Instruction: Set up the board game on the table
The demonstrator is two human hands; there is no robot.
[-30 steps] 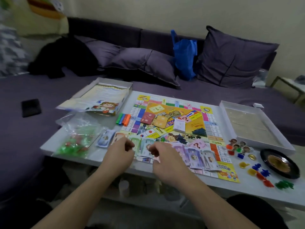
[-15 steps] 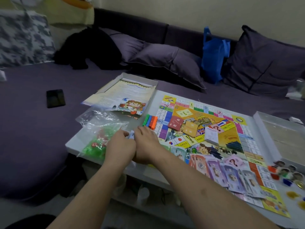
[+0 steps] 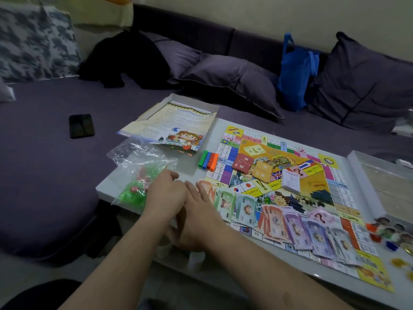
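The colourful game board (image 3: 312,189) lies flat on the white table (image 3: 190,168). A row of paper banknotes (image 3: 290,224) is fanned along the board's near edge. Three card stacks sit on its middle: red (image 3: 243,162), orange (image 3: 263,172) and white (image 3: 290,181). My left hand (image 3: 165,193) rests with curled fingers beside a clear bag of green and red pieces (image 3: 138,182). My right hand (image 3: 199,209) lies flat, fingers spread, at the left end of the notes, partly under the left hand. Anything beneath the hands is hidden.
Coloured sticks (image 3: 209,161) lie left of the board. A box half with a rule sheet (image 3: 178,124) sits at the table's far left, another box half (image 3: 384,182) at the right. Character tokens and pawns (image 3: 388,231) are at the right. A phone (image 3: 81,125) lies on the sofa.
Both hands moved left from the middle of the note row to the table's left corner by the bag. The right hand went from gripping to lying flat. The view swung left.
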